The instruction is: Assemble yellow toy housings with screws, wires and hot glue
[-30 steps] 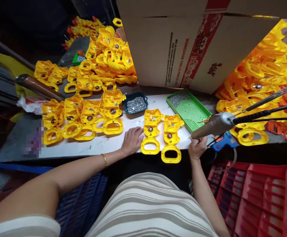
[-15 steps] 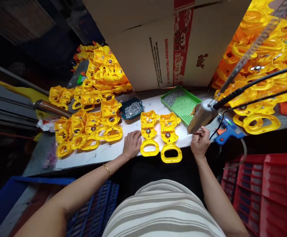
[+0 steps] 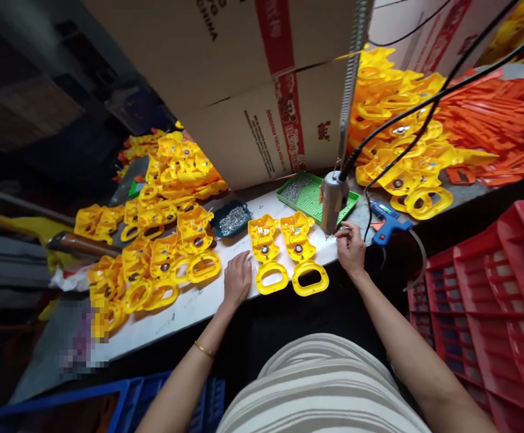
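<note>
My left hand lies on the white board with its fingers extended forward, just left of a yellow plastic toy shell with a looped handle. A second yellow shell lies beside it, open side up, with small round metal parts and wires inside. My right hand rests by the board's front edge, fingers curled together; what they hold, if anything, is hidden. Close to those fingers hangs a grey electric screwdriver on a coiled spring, upright, its lower end near the board.
Behind are a green tray and a dark bowl, both with small metal screws. More yellow shells crowd the left. A blue glue gun lies right, near orange parts. A cardboard box stands behind; a red crate is below right.
The view has swung rightward and tilted. The screwdriver now hangs more upright, with my right hand still near its lower end. My left hand sits slightly farther from the nearest shell.
</note>
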`<state>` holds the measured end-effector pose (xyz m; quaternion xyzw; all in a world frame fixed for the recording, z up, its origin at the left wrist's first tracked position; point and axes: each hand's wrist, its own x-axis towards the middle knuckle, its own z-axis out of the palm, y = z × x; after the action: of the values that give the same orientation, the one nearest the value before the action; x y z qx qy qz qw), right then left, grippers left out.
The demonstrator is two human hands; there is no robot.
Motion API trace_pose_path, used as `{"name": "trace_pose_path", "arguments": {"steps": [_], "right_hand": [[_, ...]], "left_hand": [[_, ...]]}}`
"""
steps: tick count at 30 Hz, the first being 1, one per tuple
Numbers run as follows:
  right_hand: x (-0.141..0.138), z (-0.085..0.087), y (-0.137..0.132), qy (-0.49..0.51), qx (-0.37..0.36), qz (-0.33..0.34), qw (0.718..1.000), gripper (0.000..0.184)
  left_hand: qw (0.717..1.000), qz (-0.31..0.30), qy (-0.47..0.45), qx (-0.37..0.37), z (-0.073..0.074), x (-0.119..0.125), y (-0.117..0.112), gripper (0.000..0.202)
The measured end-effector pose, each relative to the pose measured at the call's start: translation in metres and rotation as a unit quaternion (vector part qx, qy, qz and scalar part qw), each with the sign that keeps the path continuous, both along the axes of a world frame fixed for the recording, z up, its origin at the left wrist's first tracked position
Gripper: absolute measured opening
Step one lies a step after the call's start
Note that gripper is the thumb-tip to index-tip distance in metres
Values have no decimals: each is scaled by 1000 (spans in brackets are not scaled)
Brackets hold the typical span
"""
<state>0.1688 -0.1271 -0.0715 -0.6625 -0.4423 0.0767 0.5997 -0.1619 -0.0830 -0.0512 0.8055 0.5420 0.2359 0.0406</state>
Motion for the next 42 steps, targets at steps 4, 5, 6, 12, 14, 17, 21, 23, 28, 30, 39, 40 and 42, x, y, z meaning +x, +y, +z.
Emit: {"name": "trace_pose_path", "arguments": {"steps": [4,5,6,12,14,17,21,23,28,30,39,40,42], "right_hand": [[-17,8,-26,-13,25,0,1000,35],[-23,10,-35,-22,22,10,999,33],[-28,12,-46,-32,15,23,999,31],[-57,11,-91,-81,-82,108,987,32],[-64,6,-94,-76,-100,140,982,37],[-71,2,-90,-49,-90,176,979,40],[-78,5,-81,-30,-85,206,974,37],[-80,9,-78,-27,-86,213,973,35],[-85,15,-76,-52,-94,221,969,36],[-87,15,-76,-68,-98,225,967,37],[-104,26,-69,-93,-117,268,952,36],[-103,27,-70,-86,-124,267,952,39],[-99,31,-75,-67,-128,253,957,43]], "left_hand": [[999,-17,-21,34,2,-1,-2,38],[999,-22,-23,36,4,-1,-6,38],[999,-30,-24,38,5,0,-10,38],[988,-146,12,49,9,8,-41,61],[985,-163,39,40,10,10,-48,71],[983,-167,72,20,12,12,-51,65],[981,-175,84,-4,13,9,-51,51],[978,-188,87,-13,14,2,-49,50],[965,-228,118,-47,22,-27,-38,51],[960,-241,127,-63,28,-37,-32,51],[977,-195,75,-33,29,-46,-38,61],[981,-181,64,-13,31,-44,-42,61],[987,-152,20,37,42,-34,-50,58]]}}
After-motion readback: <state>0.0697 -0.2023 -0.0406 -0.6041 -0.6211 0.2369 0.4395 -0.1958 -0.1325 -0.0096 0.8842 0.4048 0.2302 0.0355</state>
